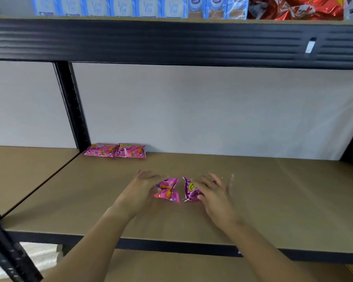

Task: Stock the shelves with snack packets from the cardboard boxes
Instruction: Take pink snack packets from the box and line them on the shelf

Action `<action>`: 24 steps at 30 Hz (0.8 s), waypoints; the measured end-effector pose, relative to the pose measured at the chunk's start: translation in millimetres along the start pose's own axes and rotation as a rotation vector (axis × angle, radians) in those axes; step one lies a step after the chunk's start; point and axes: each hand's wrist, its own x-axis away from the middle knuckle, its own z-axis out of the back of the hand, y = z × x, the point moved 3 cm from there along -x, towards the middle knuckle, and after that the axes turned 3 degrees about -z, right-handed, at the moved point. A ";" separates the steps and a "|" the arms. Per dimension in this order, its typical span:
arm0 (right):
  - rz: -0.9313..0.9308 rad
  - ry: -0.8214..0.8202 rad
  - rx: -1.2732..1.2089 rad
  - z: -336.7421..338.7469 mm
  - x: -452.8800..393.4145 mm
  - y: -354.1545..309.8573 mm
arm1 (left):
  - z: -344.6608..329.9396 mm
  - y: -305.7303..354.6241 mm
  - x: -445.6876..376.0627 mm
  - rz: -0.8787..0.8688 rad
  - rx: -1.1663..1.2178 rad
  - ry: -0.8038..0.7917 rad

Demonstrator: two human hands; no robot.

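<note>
Two pink snack packets lie side by side at the back left of the brown shelf board, against the white back wall. Both my hands reach over the middle of the board. My left hand lies on a pink packet with its fingers stretched out. My right hand lies on a second pink packet with its fingers spread and blurred. The two packets sit next to each other with a small gap. No cardboard box is in view.
A black shelf beam crosses above, with blue milk cartons and red foil packets on the upper shelf. A black upright post stands at the back left. White stacked goods sit below the board at left.
</note>
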 end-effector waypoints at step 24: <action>-0.020 0.057 0.121 -113.1 -127.5 45.2 | -63.1 -91.7 -103.5 0.153 -0.292 -0.005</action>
